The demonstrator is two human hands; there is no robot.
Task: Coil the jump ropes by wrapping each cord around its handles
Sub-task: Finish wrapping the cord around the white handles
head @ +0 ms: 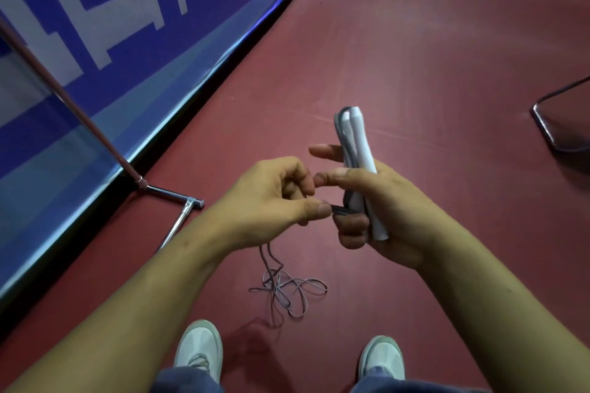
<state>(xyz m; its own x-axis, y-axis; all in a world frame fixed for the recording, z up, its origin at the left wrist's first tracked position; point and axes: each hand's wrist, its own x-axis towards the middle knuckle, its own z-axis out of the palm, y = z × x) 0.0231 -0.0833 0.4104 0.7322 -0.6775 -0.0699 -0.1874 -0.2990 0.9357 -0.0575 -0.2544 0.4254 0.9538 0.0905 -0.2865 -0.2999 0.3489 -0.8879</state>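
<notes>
We grip the pair of white cylindrical plastic handles [360, 150] side by side and upright in the right hand [386, 201], fingers curled round them, while the left hand [271, 198] pinches the thin grey cord [341, 137] between thumb and forefinger just beside the handles. The rest of the cord hangs down to a loose tangle on the dark red floor [431, 73] between the white shoes [199, 351]. For a neat coil, we judge it best to hold the cord taut, lay each turn flat against the last across both handles, and feed the slack up slowly so the tangle cannot knot.
</notes>
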